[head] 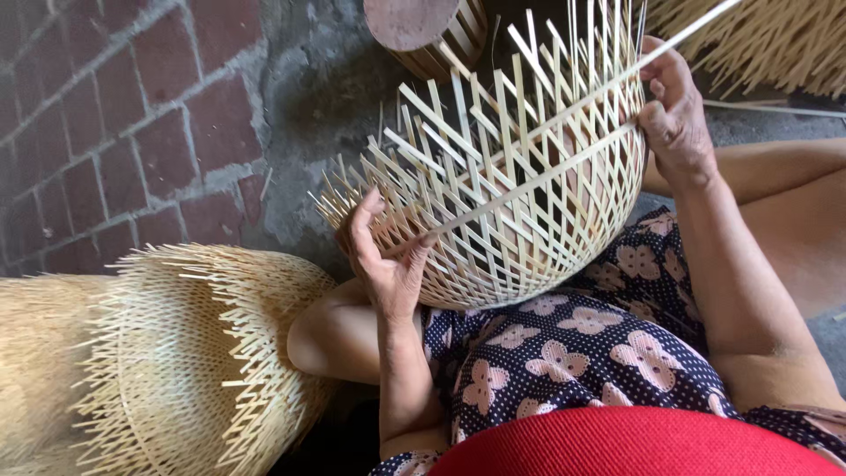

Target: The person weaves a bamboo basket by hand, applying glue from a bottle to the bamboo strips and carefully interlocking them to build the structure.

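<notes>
Bamboo basket (511, 176), half-woven and open-lattice, rests on the lap at centre frame, its loose stake ends fanning toward 12 and 10 o'clock; one long bamboo strip (564, 150) crosses it from 8 to 2 o'clock; left hand (383, 256) pinches the strip's lower end at 8, right hand (674, 119) clasps strip and rim at 2; finished baskets (176, 353) crowd 8 o'clock, a wooden stool (427, 31) sits at 12.

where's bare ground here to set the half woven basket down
Bare brick floor lies at upper left, bordered by the grey cement strip and the finished baskets below. The lap is crowded: both hands, left and right, grip the half-woven basket.
</notes>
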